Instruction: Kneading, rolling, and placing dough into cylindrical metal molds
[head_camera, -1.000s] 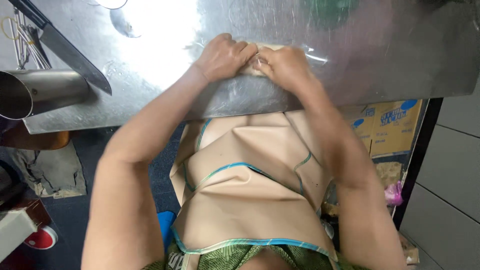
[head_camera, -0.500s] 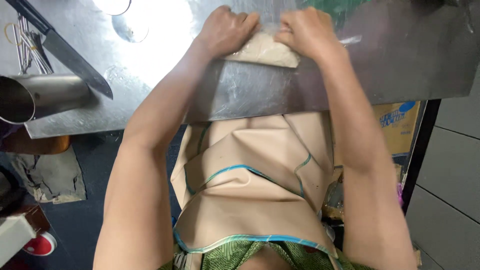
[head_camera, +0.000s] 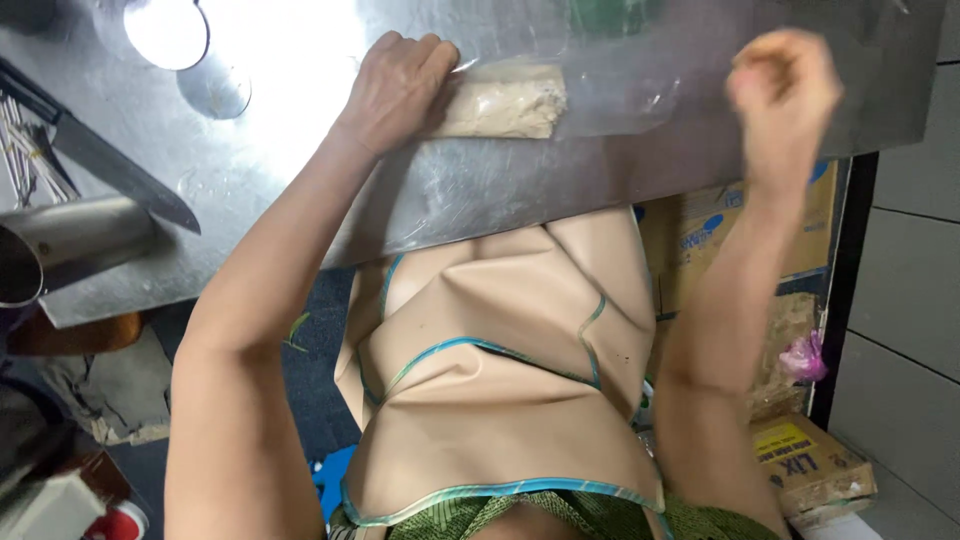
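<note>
The left hand (head_camera: 398, 88) lay palm-down on the left end of the dough roll (head_camera: 505, 101), fingers curled over it. The roll rested on the steel table (head_camera: 480, 190), extending rightward from that hand. The right hand (head_camera: 783, 92) was raised clear of the table, loosely fisted, empty, well apart from the roll. A knife (head_camera: 110, 165) lay far left.

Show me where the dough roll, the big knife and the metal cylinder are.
dough roll (head_camera: 505, 100): head view, middle of its pale top surface.
big knife (head_camera: 120, 172): head view, flat of the dark blade.
metal cylinder (head_camera: 75, 240): head view, its shiny curved side, near the open end.
</note>
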